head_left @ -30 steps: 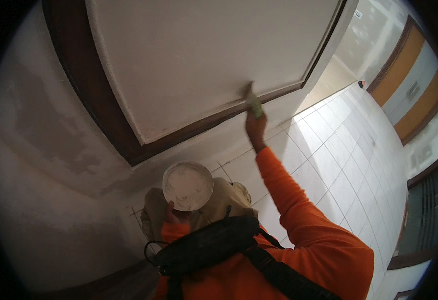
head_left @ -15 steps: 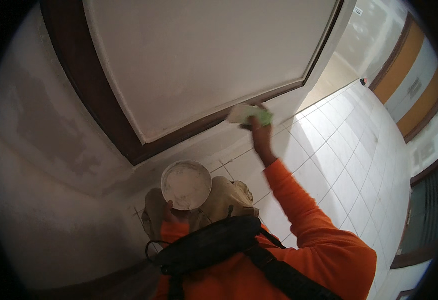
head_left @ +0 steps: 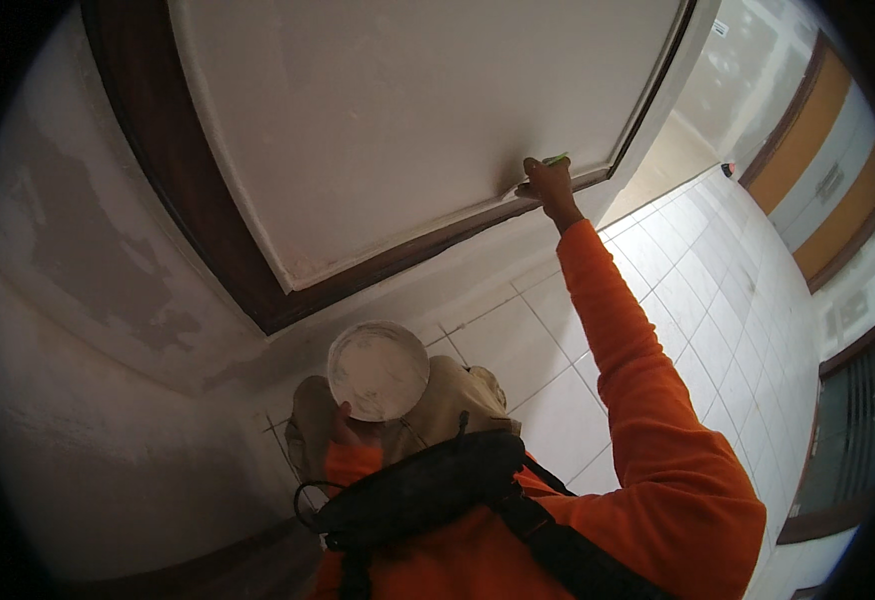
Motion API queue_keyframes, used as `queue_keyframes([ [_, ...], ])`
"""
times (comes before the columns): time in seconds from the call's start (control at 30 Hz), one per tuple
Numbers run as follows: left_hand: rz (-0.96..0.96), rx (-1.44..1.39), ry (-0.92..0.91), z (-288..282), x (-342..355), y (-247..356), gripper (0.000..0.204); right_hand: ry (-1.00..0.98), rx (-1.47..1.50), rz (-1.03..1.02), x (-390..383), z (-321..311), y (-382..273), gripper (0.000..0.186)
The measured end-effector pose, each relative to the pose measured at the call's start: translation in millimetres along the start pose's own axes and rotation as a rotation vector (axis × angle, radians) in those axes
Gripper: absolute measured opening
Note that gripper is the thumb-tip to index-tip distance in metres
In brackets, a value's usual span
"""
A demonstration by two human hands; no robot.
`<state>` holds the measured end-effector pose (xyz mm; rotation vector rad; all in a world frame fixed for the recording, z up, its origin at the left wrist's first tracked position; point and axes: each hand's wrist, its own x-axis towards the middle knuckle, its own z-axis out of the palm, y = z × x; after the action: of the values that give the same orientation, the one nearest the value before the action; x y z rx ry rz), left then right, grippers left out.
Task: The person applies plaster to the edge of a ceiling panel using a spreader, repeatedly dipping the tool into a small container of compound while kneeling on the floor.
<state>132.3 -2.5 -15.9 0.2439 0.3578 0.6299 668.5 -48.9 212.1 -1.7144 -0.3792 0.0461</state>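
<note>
My right hand point(head_left: 550, 184) reaches out ahead with its fingers closed on a putty knife. Green shows on the knife point(head_left: 557, 158) beside the fingers, and its pale edge meets the white beading along the panel's bottom, close to the right corner. Fingers hide most of the tool. The broad off-white panel point(head_left: 408, 110) sits inside a dark brown wooden frame point(head_left: 358, 286). Low by my knees, my left hand point(head_left: 356, 428) grips a round white bowl point(head_left: 335, 350), thumb over the near rim. Pale pinkish-white paste point(head_left: 380, 380) coats the inside of the bowl.
White floor tiles point(head_left: 678, 300) stretch to the right. A patchy plastered wall point(head_left: 108, 240) stands on the left. My khaki-clad knees point(head_left: 453, 388) flank the bowl, and a black bag point(head_left: 423, 485) lies across my front. Orange-and-white doors point(head_left: 818, 170) stand at the far right.
My right hand has moved up and to the right with the putty knife, from in front of the lower frame to the panel's bottom beading. The bowl has shifted slightly right.
</note>
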Motion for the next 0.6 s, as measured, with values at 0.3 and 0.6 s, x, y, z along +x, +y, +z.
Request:
queue_keyframes([
  [0.3, 0.402, 0.934, 0.117, -51, 3, -16, 0.080, 0.038, -0.303, -0.317, -2, 21, 9, 0.044],
  [0.6, 0.035, 0.038, -0.064, 12, -3, -2, 0.059, 0.616, -0.101, -0.564, -9, -56, 39, 0.048],
])
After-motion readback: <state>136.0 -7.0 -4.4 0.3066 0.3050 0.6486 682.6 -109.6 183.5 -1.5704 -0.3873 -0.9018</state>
